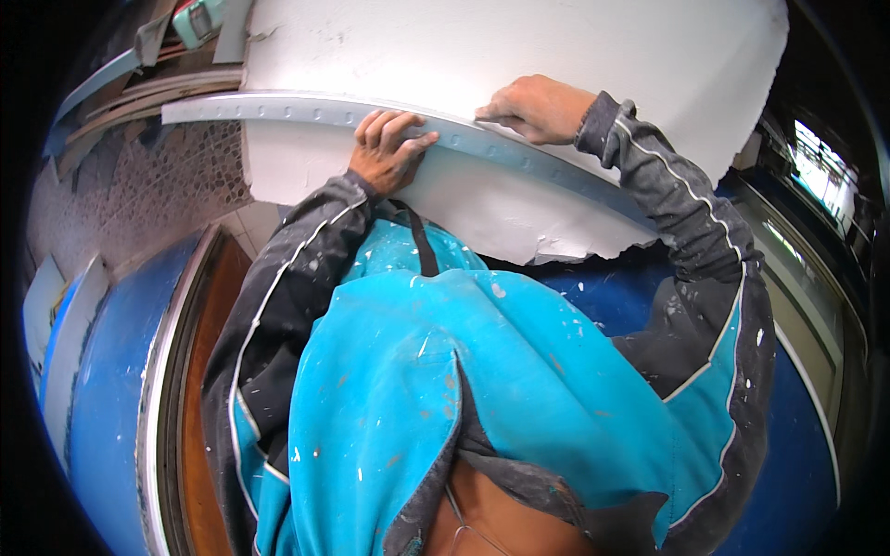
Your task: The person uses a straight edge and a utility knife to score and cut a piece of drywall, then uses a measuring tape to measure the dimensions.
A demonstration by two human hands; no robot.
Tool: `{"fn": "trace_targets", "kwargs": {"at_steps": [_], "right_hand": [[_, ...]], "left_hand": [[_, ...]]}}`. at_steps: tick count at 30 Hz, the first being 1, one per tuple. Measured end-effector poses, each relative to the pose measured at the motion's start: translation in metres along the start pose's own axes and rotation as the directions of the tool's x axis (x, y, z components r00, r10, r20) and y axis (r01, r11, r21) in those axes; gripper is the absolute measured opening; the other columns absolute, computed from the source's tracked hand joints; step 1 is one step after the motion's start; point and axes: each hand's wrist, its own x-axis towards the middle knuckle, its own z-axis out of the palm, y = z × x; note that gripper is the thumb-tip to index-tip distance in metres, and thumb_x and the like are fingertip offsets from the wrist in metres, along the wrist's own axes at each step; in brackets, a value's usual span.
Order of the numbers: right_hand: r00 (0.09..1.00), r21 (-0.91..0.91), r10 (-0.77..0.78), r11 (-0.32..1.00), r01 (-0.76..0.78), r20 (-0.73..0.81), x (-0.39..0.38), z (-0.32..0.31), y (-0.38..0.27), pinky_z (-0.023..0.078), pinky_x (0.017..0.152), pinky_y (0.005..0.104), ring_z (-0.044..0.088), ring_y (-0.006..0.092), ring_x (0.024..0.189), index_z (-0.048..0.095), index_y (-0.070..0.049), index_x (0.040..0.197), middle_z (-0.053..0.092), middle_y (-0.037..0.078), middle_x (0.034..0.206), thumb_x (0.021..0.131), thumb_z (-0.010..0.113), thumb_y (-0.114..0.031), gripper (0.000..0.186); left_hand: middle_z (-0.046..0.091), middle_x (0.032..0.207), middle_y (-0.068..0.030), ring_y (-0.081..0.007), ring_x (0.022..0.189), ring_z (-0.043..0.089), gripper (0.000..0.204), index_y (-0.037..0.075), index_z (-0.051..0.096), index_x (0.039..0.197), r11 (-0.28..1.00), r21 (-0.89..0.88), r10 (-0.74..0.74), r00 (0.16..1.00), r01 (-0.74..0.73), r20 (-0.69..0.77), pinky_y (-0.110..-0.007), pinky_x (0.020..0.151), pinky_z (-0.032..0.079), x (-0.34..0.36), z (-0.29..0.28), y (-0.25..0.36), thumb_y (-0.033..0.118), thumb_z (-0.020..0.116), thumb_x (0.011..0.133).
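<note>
White board (519,46) spread ahead | blue panel (120,343) stood at lower left | metal strip (269,108) laid across board, right end hidden by right sleeve (695,199) | slats (176,89) piled near strip's left end | left hand (391,150) pressed on strip, thumb spread | right hand (547,107) curled at strip's edge, grip contents unclear

- A white board (519,56) filled the upper centre, its lower edge ragged.
- A long pale strip (278,111) lay across it, running from upper left toward centre right.
- At upper centre, the left hand (391,153) rested bent fingers on the strip.
- Just right, the right hand (540,108) curled near its upper edge.
- A blue panel (120,324) stood lower left.
</note>
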Motion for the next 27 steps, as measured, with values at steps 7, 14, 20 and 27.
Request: {"fn": "trace_targets", "kwargs": {"at_steps": [7,14,20,27], "right_hand": [[0.984,0.139,0.087,0.988,-0.066,-0.153,-0.015,-0.023,0.004,0.053,0.094,0.0426,0.068,0.0341,0.103,0.068,-0.008,0.127,0.071,0.017,0.116,0.095,0.058,-0.011,0.034],[0.98,0.121,-0.028,0.991,0.053,-0.197,0.018,-0.012,-0.007,0.054,0.086,0.0424,0.068,0.033,0.094,0.067,-0.008,0.128,0.072,0.014,0.105,0.092,0.06,-0.007,0.037],[0.987,0.021,-0.065,0.997,0.069,-0.147,0.047,-0.008,-0.007,0.056,0.078,0.0425,0.069,0.0335,0.089,0.062,-0.008,0.131,0.069,0.014,0.099,0.086,0.065,-0.006,0.045],[0.993,-0.031,-0.074,0.997,0.071,-0.093,0.094,0.002,-0.009,0.056,0.074,0.0425,0.07,0.0336,0.085,0.063,-0.002,0.114,0.068,0.015,0.093,0.081,0.071,-0.011,0.035]], "left_hand": [[0.048,0.133,-0.007,-0.03,0.13,0.041,0.053,0.024,0.055,0.123,0.971,-0.061,-0.235,0.972,0.233,-0.023,-0.056,0.114,0.022,0.007,0.0,0.033,0.031,0.084,0.079],[0.046,0.128,-0.0005,-0.0259,0.128,0.039,0.071,0.044,0.061,0.132,0.977,0.045,-0.206,0.979,0.206,-0.008,-0.056,0.115,0.018,0.004,0.0,0.03,0.005,0.073,0.074],[0.051,0.127,0.0009,-0.0253,0.126,0.044,0.068,0.042,0.064,0.131,0.974,0.098,-0.211,0.976,0.205,0.058,-0.053,0.113,0.026,0.023,-0.015,0.034,0.003,0.069,0.076],[0.062,0.122,0.0021,-0.0261,0.12,0.054,0.056,0.036,0.071,0.125,0.983,0.106,-0.161,0.98,0.149,0.116,-0.053,0.111,0.039,0.034,-0.023,0.027,0.006,0.071,0.078]]}}
